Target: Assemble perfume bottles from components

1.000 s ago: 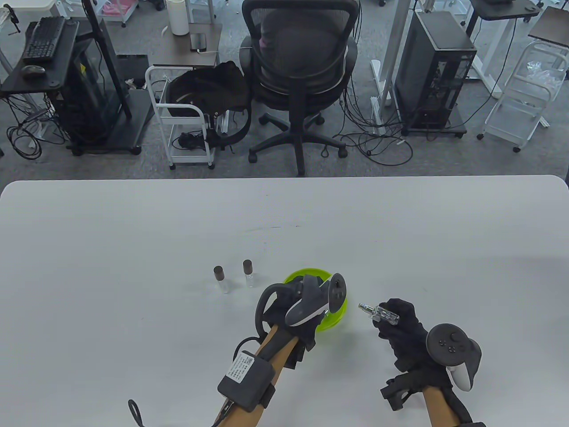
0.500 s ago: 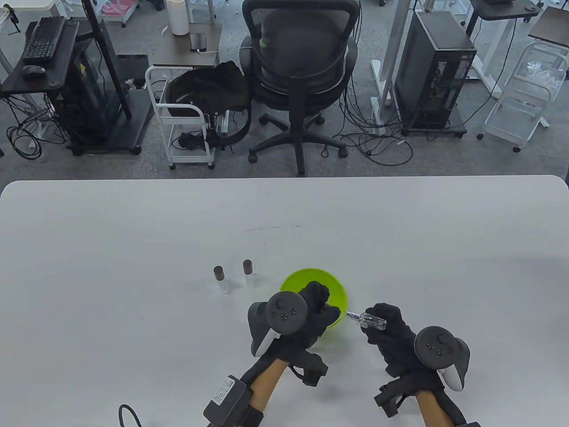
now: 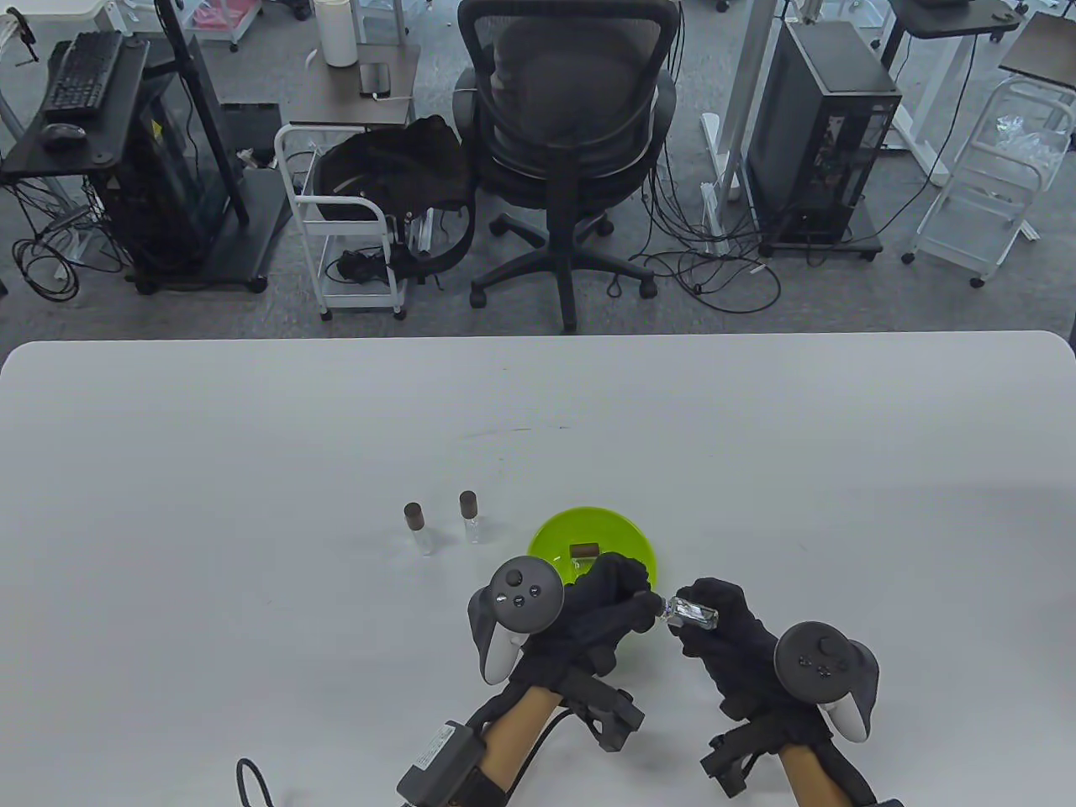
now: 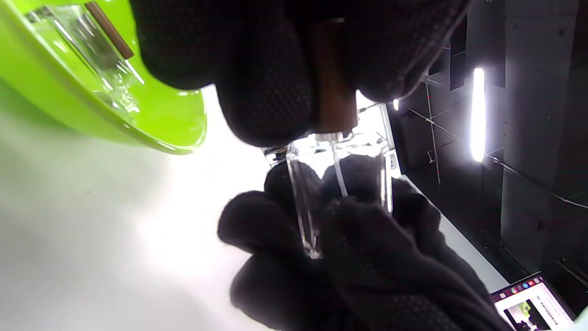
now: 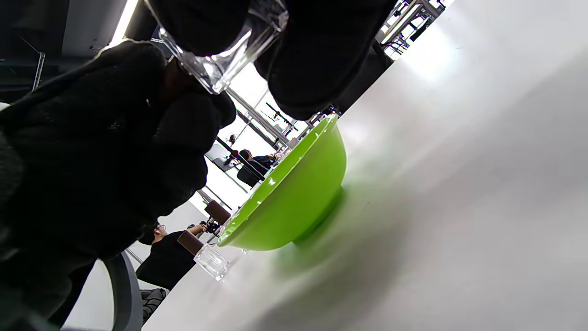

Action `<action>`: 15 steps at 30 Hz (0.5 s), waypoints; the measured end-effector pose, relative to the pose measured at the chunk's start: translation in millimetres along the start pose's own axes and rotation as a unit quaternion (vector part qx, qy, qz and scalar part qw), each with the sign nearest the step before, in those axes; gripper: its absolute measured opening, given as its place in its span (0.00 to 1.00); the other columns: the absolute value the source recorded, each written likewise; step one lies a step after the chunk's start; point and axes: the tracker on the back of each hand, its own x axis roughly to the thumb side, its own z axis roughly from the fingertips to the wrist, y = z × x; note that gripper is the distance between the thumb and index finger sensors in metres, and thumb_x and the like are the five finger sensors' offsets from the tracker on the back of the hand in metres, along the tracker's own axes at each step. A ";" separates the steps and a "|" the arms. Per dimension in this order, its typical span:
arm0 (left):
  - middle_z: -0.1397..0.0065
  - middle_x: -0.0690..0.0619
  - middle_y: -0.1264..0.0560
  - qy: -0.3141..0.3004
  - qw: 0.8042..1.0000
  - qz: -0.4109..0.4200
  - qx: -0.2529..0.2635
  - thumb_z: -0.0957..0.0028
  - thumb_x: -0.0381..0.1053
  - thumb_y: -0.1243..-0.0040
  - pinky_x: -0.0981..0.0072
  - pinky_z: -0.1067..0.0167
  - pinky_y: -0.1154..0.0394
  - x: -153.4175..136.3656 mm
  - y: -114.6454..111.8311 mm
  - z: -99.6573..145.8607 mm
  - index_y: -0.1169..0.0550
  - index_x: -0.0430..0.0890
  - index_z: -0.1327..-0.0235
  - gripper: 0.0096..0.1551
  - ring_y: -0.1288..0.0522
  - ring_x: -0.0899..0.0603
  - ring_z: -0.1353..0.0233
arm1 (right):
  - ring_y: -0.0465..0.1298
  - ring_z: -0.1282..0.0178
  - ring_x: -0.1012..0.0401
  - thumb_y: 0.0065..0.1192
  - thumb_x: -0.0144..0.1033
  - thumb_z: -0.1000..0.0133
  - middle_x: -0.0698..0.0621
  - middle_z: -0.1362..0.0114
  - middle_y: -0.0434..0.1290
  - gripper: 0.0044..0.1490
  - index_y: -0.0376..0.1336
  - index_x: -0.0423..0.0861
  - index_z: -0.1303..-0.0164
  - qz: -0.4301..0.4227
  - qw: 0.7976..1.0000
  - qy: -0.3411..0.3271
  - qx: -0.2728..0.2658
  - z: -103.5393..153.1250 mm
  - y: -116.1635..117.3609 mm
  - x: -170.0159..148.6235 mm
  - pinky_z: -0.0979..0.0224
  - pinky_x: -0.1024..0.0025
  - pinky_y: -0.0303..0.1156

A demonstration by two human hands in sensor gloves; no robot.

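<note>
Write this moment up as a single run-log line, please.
step: capping | left hand: pinches brown cap onto bottle neck | right hand: grips glass bottle | bowl: parts left | done: two bottles

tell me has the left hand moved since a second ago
Yes. The left hand pulled back out of the green plastic bowl toward the clear glass bottle.

A lime green bowl point(image 3: 639, 538) sits on a plain white counter point(image 3: 252, 437). Both hands, left point(image 3: 601, 609) and right point(image 3: 727, 643), wear black mesh-textured gloves. The clear glass bottle point(image 3: 696, 616) meets a brown cap point(image 4: 333, 92). Two brown-capped clear bottles point(image 3: 420, 530) stand nearby.
</note>
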 end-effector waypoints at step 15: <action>0.42 0.44 0.17 -0.027 0.998 -0.058 0.018 0.46 0.55 0.37 0.74 0.54 0.15 2.5 -6.9 1.3 0.21 0.44 0.40 0.25 0.11 0.56 0.56 | 0.83 0.33 0.52 0.55 0.37 0.41 0.40 0.24 0.68 0.37 0.48 0.41 0.25 0.000 1.000 0.009 0.001 -1.2 3.1 -0.8 0.35 0.71 0.85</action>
